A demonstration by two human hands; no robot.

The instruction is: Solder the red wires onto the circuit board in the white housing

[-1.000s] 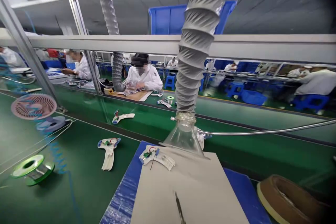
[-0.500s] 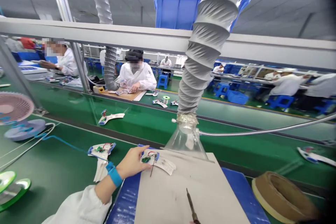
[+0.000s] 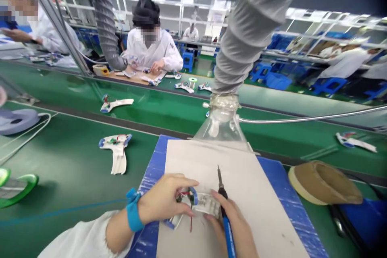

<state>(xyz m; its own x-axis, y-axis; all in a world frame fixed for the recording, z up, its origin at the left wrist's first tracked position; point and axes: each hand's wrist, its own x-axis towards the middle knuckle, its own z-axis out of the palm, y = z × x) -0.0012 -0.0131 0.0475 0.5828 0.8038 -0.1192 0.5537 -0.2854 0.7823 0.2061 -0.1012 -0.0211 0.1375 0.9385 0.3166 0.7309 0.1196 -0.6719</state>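
the left hand (image 3: 165, 199) pinches the small white housing (image 3: 201, 203) by its wired end, thumb and fingers pressed on it, and the housing lies flat on the grey board (image 3: 242, 161). the right hand (image 3: 234, 225) is closed round the blue soldering iron (image 3: 223, 199), and its fingertips steady the housing's other end. the iron's tip points away, just past the housing and clear of it. the risk as i judge it: the hot tip is near the left fingers and the loose red wire, so a slip could scorch skin or plastic. beyond the grip stands the glass fume funnel (image 3: 222, 123). off to the left of the grip, a second housing (image 3: 116, 151) lies on the green belt (image 3: 75, 161).
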